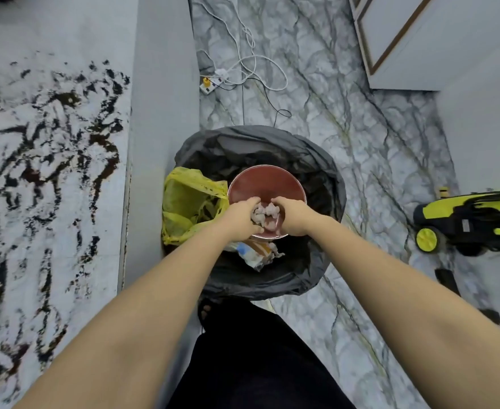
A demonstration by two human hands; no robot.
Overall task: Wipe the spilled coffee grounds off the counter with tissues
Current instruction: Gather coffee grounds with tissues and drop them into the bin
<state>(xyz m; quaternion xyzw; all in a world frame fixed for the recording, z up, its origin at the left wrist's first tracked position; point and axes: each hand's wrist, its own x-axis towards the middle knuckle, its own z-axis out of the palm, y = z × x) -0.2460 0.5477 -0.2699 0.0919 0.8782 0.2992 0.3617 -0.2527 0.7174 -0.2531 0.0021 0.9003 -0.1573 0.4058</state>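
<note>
Disposal step in hand: left hand [239, 215] and right hand [291, 214] over black-lined bin [328, 184], each grip closed on crumpled tissues [265, 212] above reddish bowl [266, 184]. Coffee grounds [51, 160] smeared across desk [65, 31], far left. Next, likely: drop wads, fetch fresh tissues, wipe again.

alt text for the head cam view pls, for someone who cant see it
Both hands, left and right, hold crumpled tissues over a reddish bowl above a black-lined trash bin. To the left, the counter is smeared with dark coffee grounds.
</note>
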